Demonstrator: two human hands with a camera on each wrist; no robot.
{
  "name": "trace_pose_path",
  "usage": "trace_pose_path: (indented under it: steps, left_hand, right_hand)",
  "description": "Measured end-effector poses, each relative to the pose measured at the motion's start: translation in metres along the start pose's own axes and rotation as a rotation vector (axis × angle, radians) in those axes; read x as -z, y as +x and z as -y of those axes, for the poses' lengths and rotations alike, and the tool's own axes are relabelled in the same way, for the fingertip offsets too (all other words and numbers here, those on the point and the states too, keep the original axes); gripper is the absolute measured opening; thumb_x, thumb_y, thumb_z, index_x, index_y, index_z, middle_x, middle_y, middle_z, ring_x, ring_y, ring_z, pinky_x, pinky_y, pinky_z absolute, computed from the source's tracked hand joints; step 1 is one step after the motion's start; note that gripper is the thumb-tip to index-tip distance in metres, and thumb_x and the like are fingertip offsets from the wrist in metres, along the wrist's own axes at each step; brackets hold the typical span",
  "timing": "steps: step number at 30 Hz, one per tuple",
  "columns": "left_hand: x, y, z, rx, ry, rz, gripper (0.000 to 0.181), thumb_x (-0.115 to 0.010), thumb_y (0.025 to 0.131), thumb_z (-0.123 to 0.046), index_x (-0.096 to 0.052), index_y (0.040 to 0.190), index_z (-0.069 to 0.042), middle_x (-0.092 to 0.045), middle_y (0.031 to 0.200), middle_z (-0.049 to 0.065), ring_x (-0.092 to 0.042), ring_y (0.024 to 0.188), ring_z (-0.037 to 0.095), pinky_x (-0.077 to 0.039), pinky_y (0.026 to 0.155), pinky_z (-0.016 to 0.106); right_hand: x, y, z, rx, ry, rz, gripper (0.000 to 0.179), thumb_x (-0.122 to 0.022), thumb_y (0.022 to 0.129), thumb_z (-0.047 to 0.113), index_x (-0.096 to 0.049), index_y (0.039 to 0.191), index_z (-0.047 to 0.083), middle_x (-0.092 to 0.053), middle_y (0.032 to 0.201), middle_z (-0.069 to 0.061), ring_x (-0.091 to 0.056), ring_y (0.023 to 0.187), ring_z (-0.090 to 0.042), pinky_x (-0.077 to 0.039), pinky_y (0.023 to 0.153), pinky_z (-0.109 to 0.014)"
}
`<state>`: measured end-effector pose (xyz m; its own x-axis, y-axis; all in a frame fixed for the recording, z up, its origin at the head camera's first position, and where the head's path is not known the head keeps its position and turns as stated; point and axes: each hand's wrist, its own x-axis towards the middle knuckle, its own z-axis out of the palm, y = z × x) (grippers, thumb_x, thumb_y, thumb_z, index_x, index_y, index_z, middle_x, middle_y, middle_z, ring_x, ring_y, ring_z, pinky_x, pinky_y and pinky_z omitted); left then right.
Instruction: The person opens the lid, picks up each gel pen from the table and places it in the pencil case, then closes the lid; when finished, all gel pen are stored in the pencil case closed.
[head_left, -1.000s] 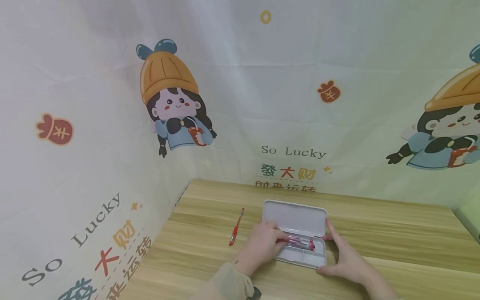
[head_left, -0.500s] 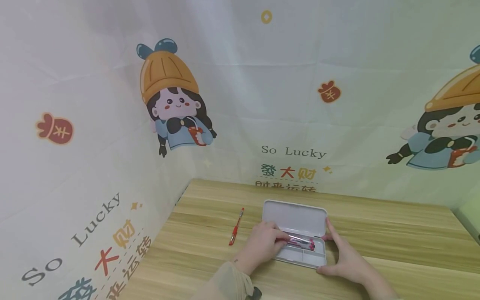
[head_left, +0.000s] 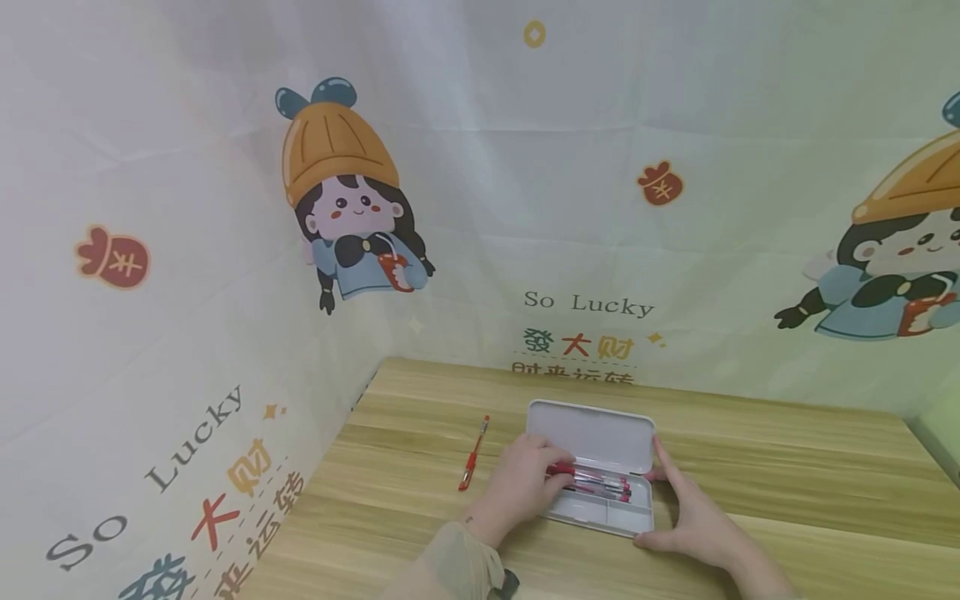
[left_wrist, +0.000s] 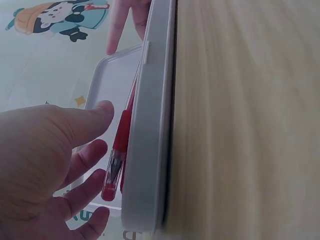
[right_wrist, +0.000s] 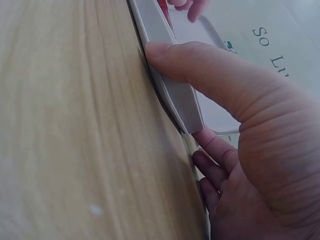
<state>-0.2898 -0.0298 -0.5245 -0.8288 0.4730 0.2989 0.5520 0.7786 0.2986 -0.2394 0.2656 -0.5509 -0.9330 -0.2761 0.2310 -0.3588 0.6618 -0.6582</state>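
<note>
Since a second ago the left hand (head_left: pixel 521 487) has drawn slightly back, fingers loosely curled over red pens (head_left: pixel 596 483) lying in the open pencil case (head_left: pixel 600 517), steadied by the right hand's (head_left: pixel 693 521) straight fingers; one pen (head_left: pixel 473 452) remains on the table (head_left: pixel 787 467).

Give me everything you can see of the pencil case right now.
The case is white, shallow, with rounded corners, and looks like plastic. It lies open on the table, lid tilted up at the back. A divider splits the tray; red pens lie in the rear compartment. The left hand reaches in at the pens; the right hand steadies the right end, thumb on the front wall.
</note>
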Motion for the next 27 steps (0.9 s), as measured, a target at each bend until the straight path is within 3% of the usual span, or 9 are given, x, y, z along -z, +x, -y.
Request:
trace_pose_path:
  steps: [7,11,17,22,27]
  left_hand:
    - [0.013,0.002,0.009,0.126,-0.077,-0.081,0.027,-0.078,0.103,-0.033,-0.080,0.126,-0.021,-0.079,0.124,0.001,-0.069,0.119,0.025,-0.057,0.107,0.043]
    - [0.018,0.003,0.021,0.164,-0.062,-0.166,0.027,-0.079,0.102,-0.032,-0.080,0.126,-0.019,-0.080,0.119,0.004,-0.072,0.114,0.026,-0.059,0.104,0.046]
    - [0.019,0.002,0.037,0.247,-0.139,-0.239,0.034,-0.080,0.100,-0.029,-0.077,0.129,-0.011,-0.077,0.120,0.011,-0.071,0.112,0.030,-0.062,0.098,0.049]
    - [0.021,0.001,0.048,0.352,-0.170,-0.261,0.041,-0.082,0.098,-0.030,-0.074,0.134,-0.010,-0.075,0.124,0.015,-0.073,0.112,0.033,-0.064,0.095,0.052]
    - [0.023,-0.003,0.059,0.466,-0.150,-0.235,0.054,-0.085,0.096,-0.037,-0.069,0.141,-0.010,-0.073,0.134,0.020,-0.072,0.121,0.040,-0.061,0.104,0.058]
  right_hand:
    - [-0.001,-0.001,-0.001,0.009,0.001,-0.003,0.152,-0.106,0.066,0.038,-0.006,0.177,0.009,-0.068,0.143,-0.007,-0.057,0.141,-0.039,-0.024,0.114,-0.004]
    - [-0.001,-0.001,-0.002,0.013,-0.006,-0.010,0.152,-0.106,0.066,0.038,-0.006,0.177,0.010,-0.069,0.142,-0.007,-0.057,0.140,-0.039,-0.024,0.114,-0.004]
    - [0.000,-0.001,-0.001,0.009,-0.015,-0.001,0.153,-0.105,0.066,0.039,-0.005,0.177,0.008,-0.068,0.143,-0.008,-0.057,0.144,-0.042,-0.031,0.118,-0.012]
    - [0.000,-0.001,0.000,0.003,0.009,0.009,0.153,-0.105,0.067,0.038,-0.004,0.177,0.009,-0.067,0.144,-0.010,-0.055,0.146,-0.044,-0.026,0.117,-0.008]
    - [0.000,-0.001,0.000,0.007,0.012,0.008,0.152,-0.105,0.067,0.038,-0.005,0.177,0.007,-0.067,0.144,-0.010,-0.056,0.145,-0.043,-0.026,0.115,-0.007]
